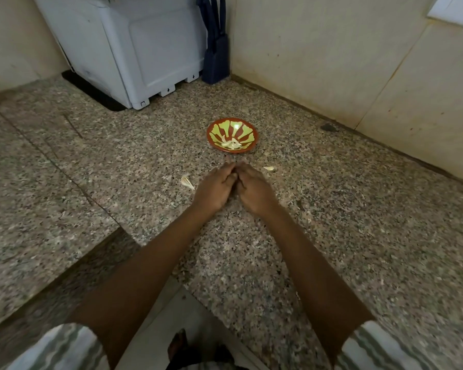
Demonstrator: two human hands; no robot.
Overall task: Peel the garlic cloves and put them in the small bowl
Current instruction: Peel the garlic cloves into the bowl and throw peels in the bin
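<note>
Curled fingers (pixel 229 172) of the left hand (pixel 213 190) and right hand (pixel 255 190) meet tip to tip; whether they pinch anything cannot be told. Garlic pieces (pixel 187 181) lie on the counter (pixel 332 209) on either side. Peeled cloves (pixel 231 144) sit in the bowl (pixel 255 134) just beyond.

Red-brown round small bowl (pixel 255 132) with yellow-green petal pattern, pale cream garlic cloves (pixel 231 145) inside, speckled grey-brown granite surface (pixel 332 209), dark blue knife block (pixel 216 60), green-and-white wavy-striped sleeves (pixel 59 348)
</note>
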